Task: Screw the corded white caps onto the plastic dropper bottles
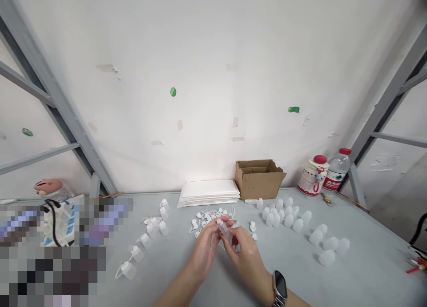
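My left hand (206, 247) and my right hand (245, 251) meet near the table's middle, both with fingers closed around one small translucent plastic piece (224, 229) with a white upper end. A thin white cord hangs below it between my hands. Just behind my hands lies a pile of small white parts with cords (208, 217). On the left stand several translucent pieces with white caps and cord loops (128, 269). Several plain translucent rounded pieces (326, 257) are spread on the right.
An open cardboard box (260, 185) and a stack of white sheets (209, 192) stand against the wall. A jar with a red lid (312, 178), a clear bottle (335, 173) and pliers (328, 200) are at the back right. The far left is pixelated.
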The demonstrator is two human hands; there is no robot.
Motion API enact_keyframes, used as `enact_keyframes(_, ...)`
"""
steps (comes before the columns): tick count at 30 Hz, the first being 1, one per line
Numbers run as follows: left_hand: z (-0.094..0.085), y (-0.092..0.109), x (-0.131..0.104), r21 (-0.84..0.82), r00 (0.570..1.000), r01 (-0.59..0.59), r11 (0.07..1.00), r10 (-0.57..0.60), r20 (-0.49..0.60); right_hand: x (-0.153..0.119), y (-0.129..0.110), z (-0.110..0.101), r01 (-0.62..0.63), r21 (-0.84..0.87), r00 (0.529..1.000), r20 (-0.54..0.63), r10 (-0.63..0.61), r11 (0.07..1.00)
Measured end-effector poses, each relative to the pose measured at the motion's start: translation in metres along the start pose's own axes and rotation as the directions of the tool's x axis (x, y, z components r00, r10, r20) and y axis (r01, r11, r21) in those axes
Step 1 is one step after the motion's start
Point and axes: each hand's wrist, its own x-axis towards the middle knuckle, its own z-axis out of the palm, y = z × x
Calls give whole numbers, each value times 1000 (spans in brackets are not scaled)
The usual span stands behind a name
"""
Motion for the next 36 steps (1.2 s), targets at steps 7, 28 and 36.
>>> enact_keyframes(7,3,5,-2,-16,999,27,999,-26,38,-1,-3,-1,-6,11,1000,-2,6,1000)
enact_keyframes(28,1,0,-1,-72,998,57,996,-55,25,-1,-6,1,-193,166,981,61,185,967)
enact_keyframes(36,5,1,-4,-85,998,60,995,-59,20,-6,0,3,32,-54,999,9,-31,998)
